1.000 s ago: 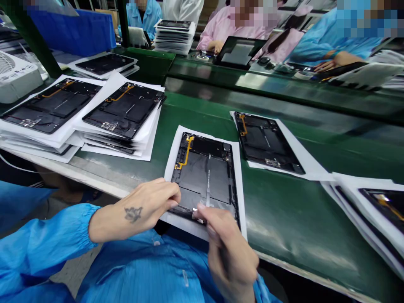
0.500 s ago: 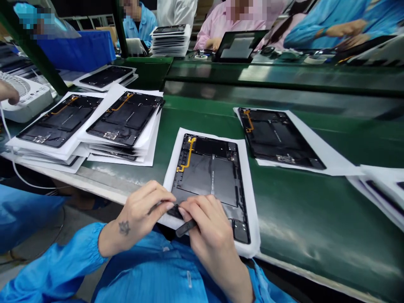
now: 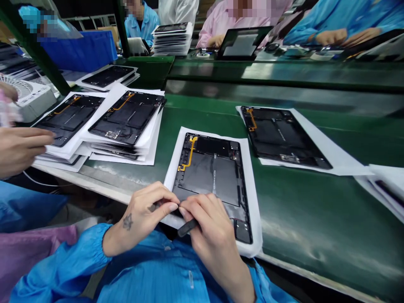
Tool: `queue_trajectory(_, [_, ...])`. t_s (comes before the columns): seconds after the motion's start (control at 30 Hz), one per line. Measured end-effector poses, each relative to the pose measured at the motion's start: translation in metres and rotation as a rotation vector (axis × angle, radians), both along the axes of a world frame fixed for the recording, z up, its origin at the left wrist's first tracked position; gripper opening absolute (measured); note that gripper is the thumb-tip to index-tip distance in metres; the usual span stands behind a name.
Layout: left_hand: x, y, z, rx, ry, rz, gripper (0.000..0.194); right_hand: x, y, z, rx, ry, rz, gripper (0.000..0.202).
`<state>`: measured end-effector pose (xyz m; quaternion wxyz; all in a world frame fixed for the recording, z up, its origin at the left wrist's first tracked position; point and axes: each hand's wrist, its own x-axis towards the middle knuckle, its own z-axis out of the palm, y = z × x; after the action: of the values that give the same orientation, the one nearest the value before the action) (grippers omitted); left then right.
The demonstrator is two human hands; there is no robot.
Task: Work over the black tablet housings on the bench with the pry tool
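Observation:
In front of me an open tablet housing lies on a white sheet, with an orange flex cable along its left side. Over its near-left corner my left hand is closed in a pinch; what its fingertips hold is hidden. My right hand is closed around a slim black tool, whose rounded end sticks out toward me. The tool's working end is covered by the fingers. Both hands' fingertips nearly meet at the housing's corner.
A similar tablet housing lies to the right on the green bench. Stacked housings with paper sheets stand at left. A co-worker's hand reaches in there, near a white fan. Other people work across the bench.
My left hand has moved slightly right, its fingertips closer to my right hand's. A co-worker's hand has come in at the left over the stacked housing. The view has shifted slightly.

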<state>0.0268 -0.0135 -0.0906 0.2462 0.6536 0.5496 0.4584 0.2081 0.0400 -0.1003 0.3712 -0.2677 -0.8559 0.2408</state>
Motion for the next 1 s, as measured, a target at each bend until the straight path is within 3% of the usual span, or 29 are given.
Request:
queue_trajectory(0.33, [0.008, 0.003, 0.004, 0.065, 0.187, 0.026, 0.009, 0.001, 0.002, -0.001, 0.146, -0.02, -0.056, 0.016])
queue_trajectory(0.57, [-0.001, -0.007, -0.002, 0.058, 0.423, 0.038, 0.013, 0.008, 0.002, -0.001, 0.184, -0.122, 0.047, 0.028])
queue_trajectory(0.73, [-0.005, -0.005, -0.004, 0.105, 0.58, 0.004, 0.014, 0.006, 0.003, -0.002, 0.258, -0.147, 0.043, 0.029])
queue_trajectory(1.0, [-0.006, -0.007, -0.005, 0.165, 0.659, -0.017, 0.011, 0.004, 0.002, 0.0, 0.346, -0.222, 0.047, 0.03])
